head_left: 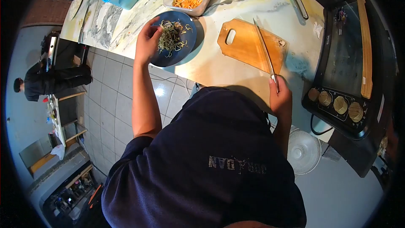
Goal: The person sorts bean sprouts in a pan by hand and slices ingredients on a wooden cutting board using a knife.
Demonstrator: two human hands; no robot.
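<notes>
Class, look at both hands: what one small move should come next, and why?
Probably ease the left hand open over the plate: its fingers are at the dark shreds, while the right hand holds the knife across the cutting board.

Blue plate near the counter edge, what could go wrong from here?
The blue plate sits by the near edge of the counter, so the left hand might nudge it off. The knife in the right hand extends over the cutting board; reaching across it could mean a cut.
</notes>
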